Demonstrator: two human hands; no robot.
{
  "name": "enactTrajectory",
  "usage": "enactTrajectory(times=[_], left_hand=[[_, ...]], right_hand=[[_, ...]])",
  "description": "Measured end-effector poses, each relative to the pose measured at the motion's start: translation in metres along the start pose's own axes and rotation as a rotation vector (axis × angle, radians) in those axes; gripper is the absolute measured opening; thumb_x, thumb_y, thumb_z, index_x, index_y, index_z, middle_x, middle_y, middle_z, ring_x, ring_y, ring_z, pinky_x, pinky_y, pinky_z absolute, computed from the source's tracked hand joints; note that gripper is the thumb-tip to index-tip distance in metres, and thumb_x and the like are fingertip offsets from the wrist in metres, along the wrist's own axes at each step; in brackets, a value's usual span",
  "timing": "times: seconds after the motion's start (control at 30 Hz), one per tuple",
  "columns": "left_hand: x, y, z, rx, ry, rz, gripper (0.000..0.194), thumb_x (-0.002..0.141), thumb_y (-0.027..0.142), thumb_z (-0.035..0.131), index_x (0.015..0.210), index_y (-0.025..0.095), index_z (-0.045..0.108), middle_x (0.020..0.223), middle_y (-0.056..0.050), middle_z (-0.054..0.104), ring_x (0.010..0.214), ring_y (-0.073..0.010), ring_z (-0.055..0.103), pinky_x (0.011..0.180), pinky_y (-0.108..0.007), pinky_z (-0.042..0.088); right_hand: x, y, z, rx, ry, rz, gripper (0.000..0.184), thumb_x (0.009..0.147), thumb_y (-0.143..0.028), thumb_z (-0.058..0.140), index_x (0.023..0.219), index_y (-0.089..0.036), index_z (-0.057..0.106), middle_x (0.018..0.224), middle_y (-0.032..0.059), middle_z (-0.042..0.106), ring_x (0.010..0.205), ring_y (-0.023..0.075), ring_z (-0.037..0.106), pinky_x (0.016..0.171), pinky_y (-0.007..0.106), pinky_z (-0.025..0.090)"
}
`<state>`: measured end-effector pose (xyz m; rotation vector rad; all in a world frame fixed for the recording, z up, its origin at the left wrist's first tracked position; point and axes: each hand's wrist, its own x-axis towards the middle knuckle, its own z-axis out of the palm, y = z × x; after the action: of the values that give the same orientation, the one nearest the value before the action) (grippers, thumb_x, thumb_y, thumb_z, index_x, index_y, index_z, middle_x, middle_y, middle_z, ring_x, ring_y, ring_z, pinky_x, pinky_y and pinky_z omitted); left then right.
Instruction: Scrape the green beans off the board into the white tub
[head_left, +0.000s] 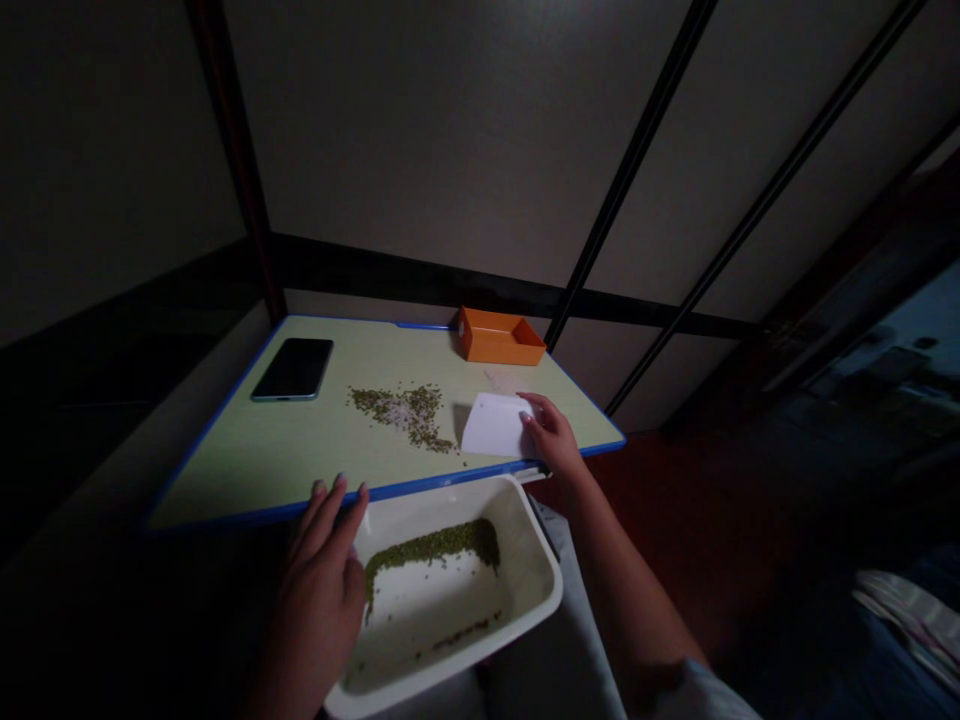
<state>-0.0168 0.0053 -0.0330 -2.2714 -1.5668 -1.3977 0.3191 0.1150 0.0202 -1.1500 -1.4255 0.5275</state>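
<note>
My left hand (324, 570) grips the left rim of a white rectangular tray (525, 620), held just below the table's front edge. Green beans (435, 548) lie heaped along the tray's far side. My right hand (551, 435) holds a white flat scraper (495, 425) upright on the tabletop, fingers pinched on its right edge. A scatter of green beans and some white grains (405, 410) lies on the table just left of the scraper.
The pale table with a blue edge (247, 455) also carries a dark phone (294, 368) at the back left and an orange box (499, 338) at the back. Walls with dark frames stand behind. Dim floor lies to the right.
</note>
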Motion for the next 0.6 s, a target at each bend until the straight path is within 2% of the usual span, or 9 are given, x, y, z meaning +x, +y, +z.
enactTrajectory(times=[0.2, 0.43, 0.6], left_hand=[[-0.0026, -0.0008, 0.0012, -0.008, 0.003, -0.012, 0.057, 0.088, 0.014, 0.042, 0.144, 0.025, 0.05, 0.155, -0.011, 0.048, 0.149, -0.0268, 0.036, 0.117, -0.047, 0.042], [-0.0016, -0.0015, 0.0012, -0.006, -0.008, -0.017, 0.057, 0.088, 0.014, 0.041, 0.144, 0.024, 0.05, 0.154, -0.011, 0.048, 0.149, -0.0272, 0.036, 0.118, -0.047, 0.041], [-0.0009, -0.0005, 0.0002, -0.013, -0.024, -0.025, 0.057, 0.088, 0.015, 0.041, 0.143, 0.023, 0.051, 0.155, -0.012, 0.048, 0.149, -0.0277, 0.036, 0.118, -0.047, 0.041]], right_hand=[[0.0003, 0.0001, 0.0, -0.012, 0.036, 0.018, 0.035, 0.08, -0.036, 0.064, 0.112, -0.024, 0.068, 0.122, 0.0066, 0.07, 0.111, 0.0249, 0.063, 0.099, 0.04, 0.048], [-0.0018, -0.0015, 0.0007, -0.007, -0.009, 0.013, 0.037, 0.08, -0.037, 0.065, 0.114, -0.024, 0.068, 0.123, 0.0066, 0.07, 0.109, 0.0245, 0.063, 0.096, 0.038, 0.049], [-0.0002, 0.0023, 0.0006, -0.016, 0.034, 0.024, 0.036, 0.078, -0.037, 0.066, 0.112, -0.024, 0.068, 0.12, 0.007, 0.071, 0.105, 0.0246, 0.064, 0.096, 0.039, 0.049]])
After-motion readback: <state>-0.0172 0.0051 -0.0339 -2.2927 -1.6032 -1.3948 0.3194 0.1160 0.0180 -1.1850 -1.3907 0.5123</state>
